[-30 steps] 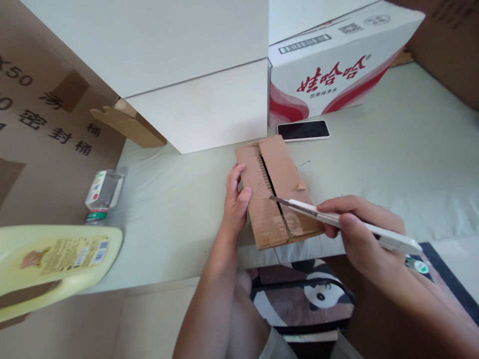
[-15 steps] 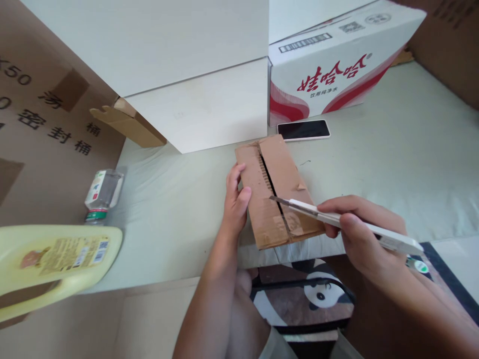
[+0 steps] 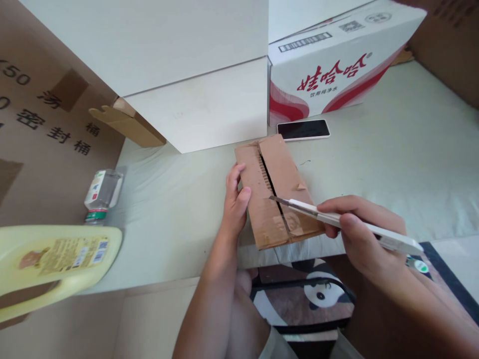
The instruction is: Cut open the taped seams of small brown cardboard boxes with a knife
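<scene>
Brown cardboard forms the small box (image 3: pixel 288 182) that, in the head view, lies close to the front edge of the pale green cover (image 3: pixel 172 214), between the person's two hands; its long axis runs away from the body, the far end leaning a little to the left. The left hand (image 3: pixel 235 203) is the nearer one, clamped along the box's left side, with its thumb at the top edge and its other fingers spread along the side, some partly hidden. The right hand (image 3: pixel 366 254) lies to the right of the box and nearer the body, fingers and thumb closed around the white handle of a utility knife (image 3: pixel 307 207), whose bare blade (image 3: pixel 279 200) points left. The relation that matters most is this: a dark slit (image 3: pixel 267 172) follows the box's long axis down the middle of the top, and the knife crosses it at a steep angle, blade tip just past the slit above the left flap; whether the tip touches the cardboard, I cannot tell. Nearer the body, clear tape (image 3: pixel 295 224) spans the seam. Beyond the box's far end, just beside it, lies a phone (image 3: pixel 304 129), dark screen up
</scene>
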`<state>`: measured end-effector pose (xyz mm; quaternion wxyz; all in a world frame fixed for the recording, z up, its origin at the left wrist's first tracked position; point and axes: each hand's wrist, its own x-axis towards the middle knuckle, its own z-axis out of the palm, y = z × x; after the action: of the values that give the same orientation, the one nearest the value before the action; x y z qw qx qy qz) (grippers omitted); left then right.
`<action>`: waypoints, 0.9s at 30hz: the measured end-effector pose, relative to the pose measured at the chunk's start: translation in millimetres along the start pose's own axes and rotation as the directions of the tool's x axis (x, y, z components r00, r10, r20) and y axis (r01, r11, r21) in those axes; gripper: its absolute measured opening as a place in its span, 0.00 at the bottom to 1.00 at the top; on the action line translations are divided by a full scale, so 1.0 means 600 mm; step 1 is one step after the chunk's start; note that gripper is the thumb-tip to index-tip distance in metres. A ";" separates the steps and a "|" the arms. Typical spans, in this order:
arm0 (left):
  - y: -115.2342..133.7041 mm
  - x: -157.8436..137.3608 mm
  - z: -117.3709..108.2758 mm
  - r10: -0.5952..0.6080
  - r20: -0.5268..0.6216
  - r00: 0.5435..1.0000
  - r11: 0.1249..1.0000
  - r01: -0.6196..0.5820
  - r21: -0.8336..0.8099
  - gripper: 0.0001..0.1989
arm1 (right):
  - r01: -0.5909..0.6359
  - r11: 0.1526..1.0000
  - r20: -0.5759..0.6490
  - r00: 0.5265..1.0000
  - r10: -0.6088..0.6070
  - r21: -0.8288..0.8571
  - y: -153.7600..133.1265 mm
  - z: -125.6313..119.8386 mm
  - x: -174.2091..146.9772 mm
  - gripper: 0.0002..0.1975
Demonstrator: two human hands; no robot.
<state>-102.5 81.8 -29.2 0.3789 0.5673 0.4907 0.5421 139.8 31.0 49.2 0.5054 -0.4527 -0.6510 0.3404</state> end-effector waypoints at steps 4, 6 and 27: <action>0.001 0.000 0.000 -0.003 0.003 1.000 1.000 0.003 -0.002 0.28 | 0.013 1.000 0.005 1.000 -0.013 0.018 0.001 -0.001 -0.001 0.11; 0.002 0.000 -0.001 -0.003 0.010 1.000 1.000 0.003 0.008 0.28 | 0.014 1.000 0.007 1.000 -0.014 0.022 0.002 -0.001 -0.001 0.11; 0.001 -0.001 -0.001 0.003 0.017 1.000 1.000 -0.003 0.008 0.29 | -0.025 1.000 -0.001 1.000 0.025 0.010 -0.001 0.000 0.001 0.13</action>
<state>-103.0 81.2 -28.5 0.3799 0.5740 0.4887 0.5360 139.4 31.5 49.6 0.5037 -0.4582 -0.6434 0.3498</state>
